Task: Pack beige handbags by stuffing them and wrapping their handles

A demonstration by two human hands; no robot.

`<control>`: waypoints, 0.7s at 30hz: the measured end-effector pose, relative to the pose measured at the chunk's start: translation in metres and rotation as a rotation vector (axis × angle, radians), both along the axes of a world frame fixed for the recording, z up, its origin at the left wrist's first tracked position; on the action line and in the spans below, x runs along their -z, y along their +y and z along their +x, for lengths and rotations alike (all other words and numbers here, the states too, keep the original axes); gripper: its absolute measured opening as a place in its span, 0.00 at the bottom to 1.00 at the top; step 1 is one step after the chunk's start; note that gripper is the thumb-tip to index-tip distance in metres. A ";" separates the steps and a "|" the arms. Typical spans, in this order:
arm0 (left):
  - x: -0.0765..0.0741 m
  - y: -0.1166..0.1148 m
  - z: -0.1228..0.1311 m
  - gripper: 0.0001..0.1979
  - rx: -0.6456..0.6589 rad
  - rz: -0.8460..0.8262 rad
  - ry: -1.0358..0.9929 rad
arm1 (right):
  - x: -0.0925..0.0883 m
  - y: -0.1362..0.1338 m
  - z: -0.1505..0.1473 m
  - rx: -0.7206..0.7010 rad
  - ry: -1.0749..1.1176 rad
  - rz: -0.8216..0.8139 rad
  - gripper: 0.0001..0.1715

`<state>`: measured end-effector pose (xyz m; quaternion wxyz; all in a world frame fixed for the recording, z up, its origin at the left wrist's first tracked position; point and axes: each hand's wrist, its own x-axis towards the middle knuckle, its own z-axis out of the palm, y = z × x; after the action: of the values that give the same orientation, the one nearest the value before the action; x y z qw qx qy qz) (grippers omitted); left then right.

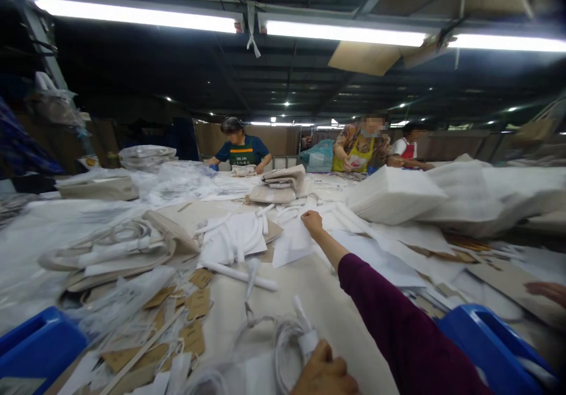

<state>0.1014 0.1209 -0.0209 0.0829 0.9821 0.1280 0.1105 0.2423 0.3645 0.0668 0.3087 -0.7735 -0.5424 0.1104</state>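
- Left hand (pixel 325 374) clenches one white cord bundle (pixel 289 339), which pokes out above its knuckles.
- Right hand (pixel 312 220) touches white cloth (pixel 292 243); grip unclear.
- Two blue bins (pixel 39 339).

Your white cord bundle (pixel 285 348) is loose loops gathered around a rolled white strip, gripped in your left hand (pixel 325 374) at the near edge of the table (pixel 318 300). The white fabric sheet (pixel 294 242) lies flat mid-table, its far corner touching your right hand (pixel 312 221).
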 end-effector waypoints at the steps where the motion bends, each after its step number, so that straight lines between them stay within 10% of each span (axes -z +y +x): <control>1: -0.006 -0.004 0.001 0.12 -0.003 0.004 -0.002 | -0.006 -0.013 0.004 -0.034 0.014 0.046 0.12; 7: -0.051 -0.036 -0.016 0.09 -0.040 0.014 -0.067 | -0.025 -0.147 0.035 -0.181 -0.002 0.227 0.31; 14: -0.068 -0.040 -0.013 0.09 0.024 0.007 0.053 | -0.061 -0.314 0.045 -0.064 -0.422 0.371 0.07; 18: -0.074 -0.038 -0.012 0.13 0.079 -0.053 0.078 | -0.055 -0.356 0.054 -0.129 0.021 0.139 0.08; 21: -0.077 -0.036 -0.010 0.15 0.075 -0.105 0.071 | -0.024 -0.372 0.056 -0.200 0.436 0.004 0.35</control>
<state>0.0910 0.0853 0.0556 0.1337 0.9838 0.0994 0.0656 0.2988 -0.0073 0.0908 0.4075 -0.6732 -0.5370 0.3039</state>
